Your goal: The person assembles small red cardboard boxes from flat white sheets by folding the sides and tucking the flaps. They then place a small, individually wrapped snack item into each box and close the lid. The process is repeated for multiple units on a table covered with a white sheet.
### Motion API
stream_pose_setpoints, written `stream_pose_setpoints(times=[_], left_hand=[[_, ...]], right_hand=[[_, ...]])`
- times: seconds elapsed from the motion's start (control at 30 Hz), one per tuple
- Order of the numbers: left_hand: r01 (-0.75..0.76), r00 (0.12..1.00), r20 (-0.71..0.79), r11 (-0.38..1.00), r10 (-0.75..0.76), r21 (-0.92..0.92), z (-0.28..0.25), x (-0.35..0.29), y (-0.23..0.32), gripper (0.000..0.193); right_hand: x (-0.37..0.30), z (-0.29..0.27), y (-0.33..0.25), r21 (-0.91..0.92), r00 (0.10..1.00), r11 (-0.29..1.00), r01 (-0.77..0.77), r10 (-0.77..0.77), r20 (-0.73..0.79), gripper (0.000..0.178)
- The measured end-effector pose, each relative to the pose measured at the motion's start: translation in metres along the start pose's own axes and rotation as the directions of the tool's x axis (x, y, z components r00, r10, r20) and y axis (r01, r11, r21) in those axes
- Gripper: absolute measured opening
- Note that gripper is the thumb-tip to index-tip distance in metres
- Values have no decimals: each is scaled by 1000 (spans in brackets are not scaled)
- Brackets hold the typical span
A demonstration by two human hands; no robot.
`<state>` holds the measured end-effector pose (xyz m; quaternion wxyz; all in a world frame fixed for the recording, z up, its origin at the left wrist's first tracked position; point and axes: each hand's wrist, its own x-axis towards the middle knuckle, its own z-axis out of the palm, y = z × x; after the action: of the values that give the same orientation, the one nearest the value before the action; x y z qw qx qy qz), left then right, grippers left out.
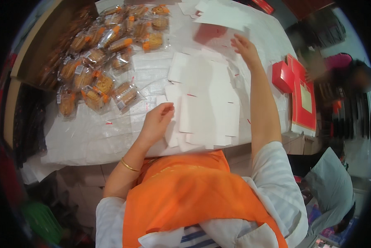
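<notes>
My left hand [157,120] holds nothing that I can see; its fingers are loosely bent beside a stack of flat white die-cut cardboard box blanks [210,103]. My right hand [246,48] reaches farther out with its fingers apart and empty. Just beyond its fingertips, a white cardboard sheet [222,17] is tilted up, and a reddish patch shows beneath its near edge. Whether the fingers touch that sheet is hard to make out. The stacked blanks lie slightly out of line, with slots and tabs along their edges.
Many clear-wrapped baked goods [95,82] with orange labels cover the table's left side. A cardboard carton [32,45] stands at far left. On the right edge are a small red box [283,77] and a larger red box [304,97]. Another person [338,68] is beyond, blurred.
</notes>
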<state>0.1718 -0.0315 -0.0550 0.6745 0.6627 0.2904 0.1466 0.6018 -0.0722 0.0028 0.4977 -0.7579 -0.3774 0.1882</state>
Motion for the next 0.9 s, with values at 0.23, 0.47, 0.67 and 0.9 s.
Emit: stream_pose_setpoints(times=[0.23,0.47,0.67,0.9], left_hand=[[127,992,-19,970,-126,208,19,21,-8,42],[149,986,54,976,-159,161,32,37,-5,35],[-24,999,-25,996,22,-91,34,22,-22,34],[41,974,-210,978,-85,-202,13,-23,-24,37]], right_hand=[[-200,-19,42,-725,988,678,-124,19,-151,30],[-287,28,38,-468,970,863,-190,90,-228,37],[-282,37,24,-201,961,958,-203,156,-228,40],[-270,42,-9,-413,925,829,377,-311,219,64]])
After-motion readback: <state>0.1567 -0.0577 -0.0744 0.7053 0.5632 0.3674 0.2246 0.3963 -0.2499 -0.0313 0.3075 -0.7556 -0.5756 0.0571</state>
